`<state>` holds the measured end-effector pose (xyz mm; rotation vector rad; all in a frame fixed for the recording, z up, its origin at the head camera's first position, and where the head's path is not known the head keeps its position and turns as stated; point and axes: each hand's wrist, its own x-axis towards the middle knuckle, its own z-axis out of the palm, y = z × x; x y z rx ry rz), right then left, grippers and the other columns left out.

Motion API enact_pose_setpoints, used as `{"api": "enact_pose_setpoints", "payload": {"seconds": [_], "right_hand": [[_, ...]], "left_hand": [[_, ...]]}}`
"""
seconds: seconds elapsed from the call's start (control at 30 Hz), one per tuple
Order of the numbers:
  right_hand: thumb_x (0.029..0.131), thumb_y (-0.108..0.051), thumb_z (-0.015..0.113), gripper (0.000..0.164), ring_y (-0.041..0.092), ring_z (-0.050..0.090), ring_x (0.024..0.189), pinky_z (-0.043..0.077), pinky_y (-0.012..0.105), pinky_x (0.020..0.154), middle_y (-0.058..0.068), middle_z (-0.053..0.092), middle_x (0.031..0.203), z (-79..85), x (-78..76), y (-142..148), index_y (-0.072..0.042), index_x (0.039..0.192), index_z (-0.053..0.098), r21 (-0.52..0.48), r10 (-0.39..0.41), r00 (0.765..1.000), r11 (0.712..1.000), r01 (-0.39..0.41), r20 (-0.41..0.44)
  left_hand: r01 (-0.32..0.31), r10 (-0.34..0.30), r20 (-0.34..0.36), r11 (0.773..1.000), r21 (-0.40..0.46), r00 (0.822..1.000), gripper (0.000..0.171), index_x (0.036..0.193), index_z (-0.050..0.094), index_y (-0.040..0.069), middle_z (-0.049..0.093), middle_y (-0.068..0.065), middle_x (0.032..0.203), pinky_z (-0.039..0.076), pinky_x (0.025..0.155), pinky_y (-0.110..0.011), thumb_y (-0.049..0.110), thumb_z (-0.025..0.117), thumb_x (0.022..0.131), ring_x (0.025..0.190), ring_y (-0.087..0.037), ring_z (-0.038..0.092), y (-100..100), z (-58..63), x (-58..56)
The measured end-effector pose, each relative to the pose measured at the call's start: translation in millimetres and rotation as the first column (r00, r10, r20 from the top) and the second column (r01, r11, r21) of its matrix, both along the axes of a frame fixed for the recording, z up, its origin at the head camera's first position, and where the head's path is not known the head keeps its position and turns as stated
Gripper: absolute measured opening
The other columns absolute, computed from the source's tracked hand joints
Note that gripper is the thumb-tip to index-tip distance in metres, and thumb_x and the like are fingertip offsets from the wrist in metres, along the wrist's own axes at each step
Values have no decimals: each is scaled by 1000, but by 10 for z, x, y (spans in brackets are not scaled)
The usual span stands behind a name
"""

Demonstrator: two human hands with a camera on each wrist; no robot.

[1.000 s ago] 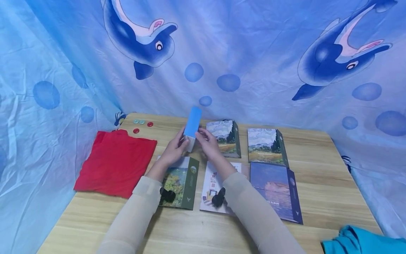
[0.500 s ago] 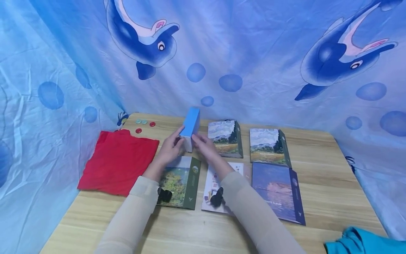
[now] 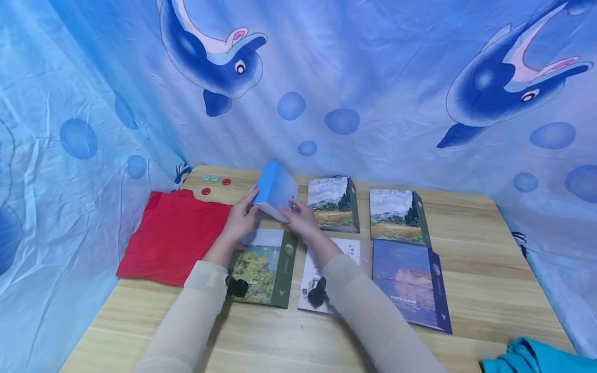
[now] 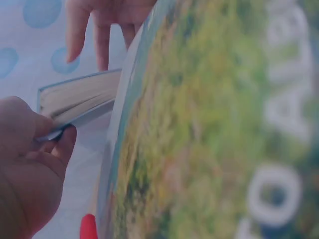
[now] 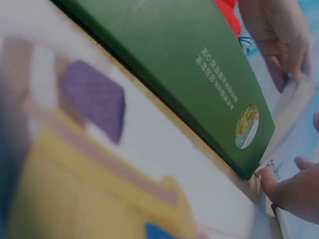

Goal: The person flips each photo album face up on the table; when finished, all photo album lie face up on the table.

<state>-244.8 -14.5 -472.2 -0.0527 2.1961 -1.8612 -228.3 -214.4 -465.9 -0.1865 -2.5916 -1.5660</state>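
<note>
A thick blue album (image 3: 280,189) leans over to the left at the back of the table, its blue spine facing up and left. My left hand (image 3: 240,220) grips its near left corner; in the left wrist view, thumb and fingers pinch the album's edge (image 4: 82,97), where the page ends show. My right hand (image 3: 300,217) is at its lower right side with fingers extended. The right wrist view shows my right thumb (image 5: 271,181) low by the album. Just in front lies a green-spined photo album (image 3: 263,267) with a garden picture.
A white illustrated album (image 3: 308,290) lies under my right forearm. Two wheat-field albums (image 3: 328,202) and a purple seascape album (image 3: 406,282) are to the right. A folded red cloth (image 3: 172,235) and several buttons (image 3: 226,182) lie left; a teal cloth (image 3: 531,357) sits front right.
The blue album has gone from standing narrow and upright to tilting left, so its broad light-blue side shows. The left hand moved left with it; the right fingers spread along its right side.
</note>
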Motion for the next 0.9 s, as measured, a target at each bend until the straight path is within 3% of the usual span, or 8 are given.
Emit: {"api": "enact_pose_setpoints", "payload": {"seconds": [0.17, 0.37, 0.43, 0.53, 0.63, 0.73, 0.9], "right_hand": [[98, -38, 67, 65, 36, 35, 146, 31, 47, 119, 21, 37, 158, 33, 24, 28, -11, 152, 46, 26, 13, 1000, 1000, -13, 18], [98, -38, 66, 65, 35, 37, 145, 34, 46, 118, 19, 40, 157, 56, 40, 37, -8, 153, 45, 54, 16, 1000, 998, -17, 20], [98, -39, 66, 65, 35, 38, 144, 35, 46, 117, 19, 41, 156, 61, 39, 48, -8, 152, 45, 55, 14, 1000, 998, -15, 22], [98, -38, 67, 65, 35, 41, 142, 37, 46, 116, 19, 43, 155, 79, 32, 84, -8, 152, 46, 45, -3, 1000, 999, 1, 27], [98, -37, 67, 65, 36, 43, 140, 39, 47, 115, 20, 44, 153, 95, 22, 128, -7, 151, 46, 31, -29, 999, 999, 28, 26], [98, -35, 67, 65, 37, 42, 141, 38, 47, 116, 21, 43, 154, 108, 19, 153, -5, 151, 46, 19, -32, 999, 999, 31, 20], [98, -37, 67, 72, 36, 31, 148, 31, 47, 120, 20, 33, 161, 119, 36, 148, -5, 155, 38, 0, 41, 998, 999, -41, 50]], "left_hand": [[-31, 22, 132, 998, 63, 991, 56, 160, 32, 14, 18, 0, 169, 33, 118, -48, 7, 47, 106, 153, -27, 18, -78, -49, 3], [-2, -23, 268, 996, 91, 963, 61, 163, 20, 22, 6, 3, 170, 17, 124, -49, 18, 47, 108, 155, -23, 5, -94, 4, -20], [7, -41, 335, 995, 103, 941, 63, 163, 16, 23, 6, 2, 170, 17, 124, -51, 21, 47, 108, 155, -25, 5, -104, 11, -16], [7, -66, 433, 991, 135, 899, 66, 164, 14, 26, 10, -2, 170, 29, 119, -56, 26, 49, 108, 154, -30, 14, -115, 6, 4], [20, -93, 475, 987, 156, 875, 69, 164, 13, 25, 14, -5, 170, 34, 115, -57, 29, 51, 107, 152, -32, 21, -120, -14, 24], [26, -99, 450, 986, 166, 888, 69, 164, 13, 21, 15, -7, 169, 28, 119, -54, 29, 51, 107, 153, -30, 19, -121, -36, 29], [14, -84, 432, 986, 163, 898, 69, 164, 16, 19, 18, -6, 169, 26, 120, -54, 30, 52, 107, 153, -27, 16, -113, -30, 36]]}}
